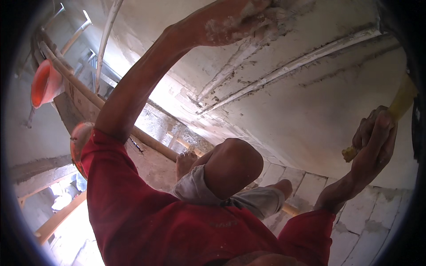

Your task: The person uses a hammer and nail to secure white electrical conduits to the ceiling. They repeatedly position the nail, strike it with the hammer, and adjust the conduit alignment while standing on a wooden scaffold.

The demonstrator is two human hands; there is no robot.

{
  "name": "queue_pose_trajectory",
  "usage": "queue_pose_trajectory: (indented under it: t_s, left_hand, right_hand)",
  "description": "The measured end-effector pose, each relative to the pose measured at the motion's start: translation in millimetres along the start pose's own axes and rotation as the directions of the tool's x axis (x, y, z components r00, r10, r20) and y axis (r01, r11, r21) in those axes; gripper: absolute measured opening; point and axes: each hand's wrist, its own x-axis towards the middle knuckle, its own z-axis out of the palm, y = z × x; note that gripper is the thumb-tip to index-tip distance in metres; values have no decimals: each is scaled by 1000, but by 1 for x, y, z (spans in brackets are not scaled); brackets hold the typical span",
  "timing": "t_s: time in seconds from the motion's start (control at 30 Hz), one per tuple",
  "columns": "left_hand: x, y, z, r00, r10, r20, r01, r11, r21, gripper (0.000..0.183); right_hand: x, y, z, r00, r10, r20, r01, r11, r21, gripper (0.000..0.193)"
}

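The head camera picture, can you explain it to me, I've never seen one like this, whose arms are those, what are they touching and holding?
This is one picture from a wide fisheye camera worn on a person's head, looking down along their body. That is why straight edges curve and the corners go dark.

The arms in red sleeves are the wearer's own. The left hand, dusted with pale plaster, is raised and presses against a grey plastered wall where thin pipes run in cut grooves. The right hand is closed around a yellowish handle; the tool's working end is out of view.

Below you see a bent knee and bare feet on a scaffold of poles and planks. Pale blocks form the wall lower right. An orange bucket hangs at upper left.
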Motion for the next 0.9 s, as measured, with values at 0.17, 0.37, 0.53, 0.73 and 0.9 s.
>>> queue_pose_trajectory:
  t_s: [0.17, 0.37, 0.53, 0.73, 0.9]
  left_hand:
    - [1, -1, 18, 971, 205, -121, -145, 913, 381, 23]
    - [3, 15, 18, 976, 127, -174, -79, 962, 262, 27]
    - [11, 12, 17, 949, 279, -149, -187, 874, 448, 29]
    - [23, 0, 11, 956, 287, -59, -253, 909, 332, 27]
    - [29, -9, 11, 912, 408, -28, -378, 866, 326, 24]
  right_hand:
    - [-5, 1, -11, 998, 64, 1, -64, 998, 22, 37]
    - [-7, 3, 0, 1000, -12, -22, 12, 1000, 9, 43]
    - [-6, 8, -2, 999, -31, 31, 31, 1000, -5, 44]
    - [-4, 2, -6, 999, -19, 27, 19, 1000, -18, 45]
    - [-5, 0, -1, 1000, 8, 17, -8, 1000, 0, 43]
